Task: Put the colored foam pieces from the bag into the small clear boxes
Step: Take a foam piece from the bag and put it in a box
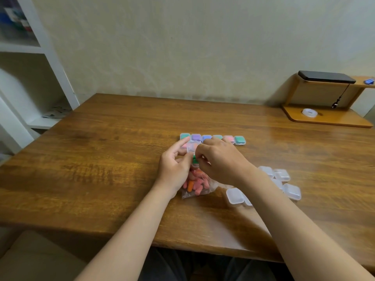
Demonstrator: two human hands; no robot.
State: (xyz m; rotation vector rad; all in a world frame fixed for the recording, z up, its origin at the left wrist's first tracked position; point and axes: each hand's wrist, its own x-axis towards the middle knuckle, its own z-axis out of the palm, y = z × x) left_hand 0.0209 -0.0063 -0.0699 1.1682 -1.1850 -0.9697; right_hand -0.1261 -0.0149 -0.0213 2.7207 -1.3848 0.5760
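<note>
Holding is done mid-table (pixel 101 159), right above the bag (pixel 197 184). A clear box (pixel 191 148) is gripped by the left hand (pixel 174 163), with the fingers curled round it. The right hand (pixel 221 161) is closed up tight against the same box, fingertips bunched at a green foam piece (pixel 195 160) just under it. Whether box or piece is pinched there cannot be told.

The bag is laid flat below the hands, toward the near edge; pink and orange foam pieces are seen through it. A row of filled boxes (pixel 240 140) is lined up just beyond the hands, toward the far edge, partly hidden by the fingers. Empty boxes (pixel 292 191) are scattered right of the bag, partly covered by the right forearm. A wooden stand (pixel 324 118) with a tape roll (pixel 309 112) is set at the far right corner.
</note>
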